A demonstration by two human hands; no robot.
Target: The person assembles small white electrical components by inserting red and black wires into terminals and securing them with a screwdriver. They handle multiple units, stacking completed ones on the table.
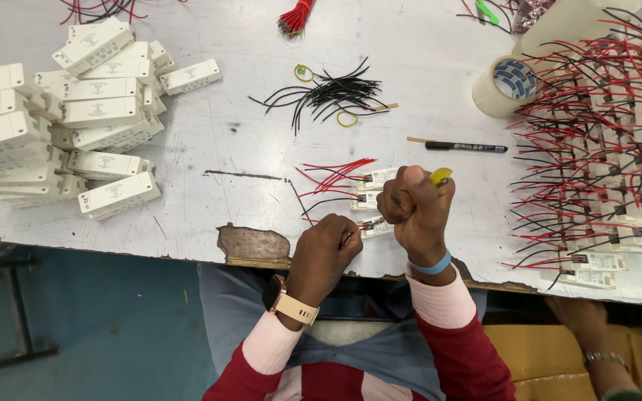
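The right hand [416,208] is fisting a yellow-handled tool [440,176] just above the small white module [375,226], which is lying near the table edge [187,252], while the nearer left hand [326,249] is pinching its wire end.

left hand [326,249]: curled, pinching, knuckles up | right hand [415,208]: clenched fist, thumb up

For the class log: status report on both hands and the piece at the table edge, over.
Left hand pinching small white module at the table edge. Right hand fisted round yellow-handled tool. Red wires and more modules close behind, nothing blocking.
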